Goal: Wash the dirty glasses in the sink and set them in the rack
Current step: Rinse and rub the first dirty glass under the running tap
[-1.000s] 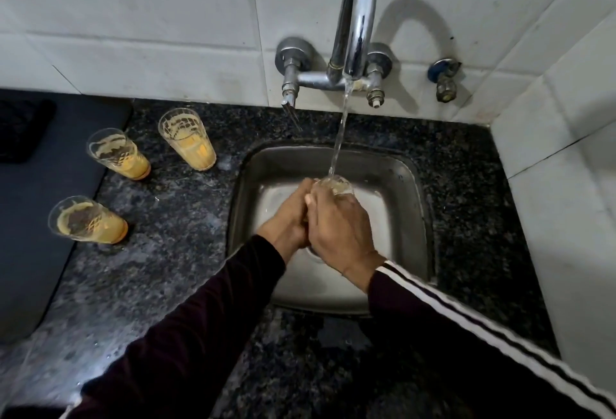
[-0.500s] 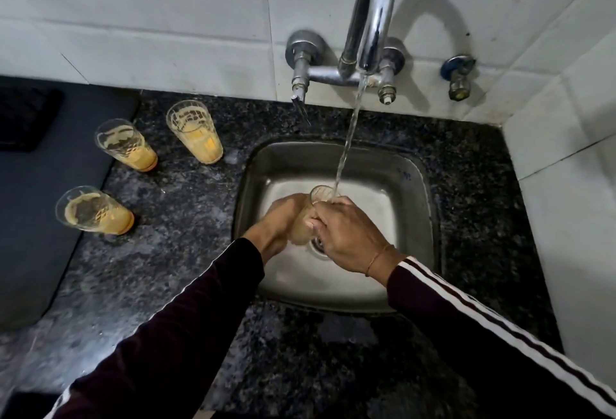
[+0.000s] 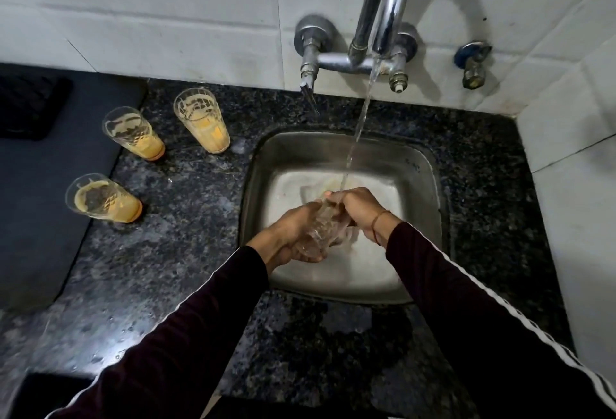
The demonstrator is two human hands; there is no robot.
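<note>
**Q:** Where are your hands, and what do they hold?

**A:** Both are over the steel sink (image 3: pixel 423 165) at the centre of the frame. Your left hand (image 3: pixel 290 235) grips a clear patterned glass (image 3: pixel 321 230) from the left, fingers curled under its lower end. Your right hand (image 3: pixel 358 207) comes in from the right, fingers curled over the glass's upper end near the rim. The glass lies tilted between the two hands, above the sink floor.

**Q:** Is the water running?

**A:** Yes. A thin stream (image 3: pixel 361 118) falls from the chrome tap (image 3: pixel 386 19) at the top centre and lands on your right hand's fingers, at the top of the glass.

**Q:** Where are the other glasses?

**A:** Three dirty glasses stand upright on the dark speckled stone worktop (image 3: pixel 186 235), left of the sink. One (image 3: pixel 201 120) is nearest the sink, toward the back wall. A second (image 3: pixel 133 133) stands just left of it. The third (image 3: pixel 103 198) is lower in the frame, at the edge of a dark mat (image 3: pixel 43 192). All three hold yellow-orange residue.

**Q:** Anything else?

**A:** White wall tiles (image 3: pixel 166 12) run behind the tap, with a small valve (image 3: pixel 473 64) at the upper right. Your sleeves are dark; the right one has white stripes.
</note>
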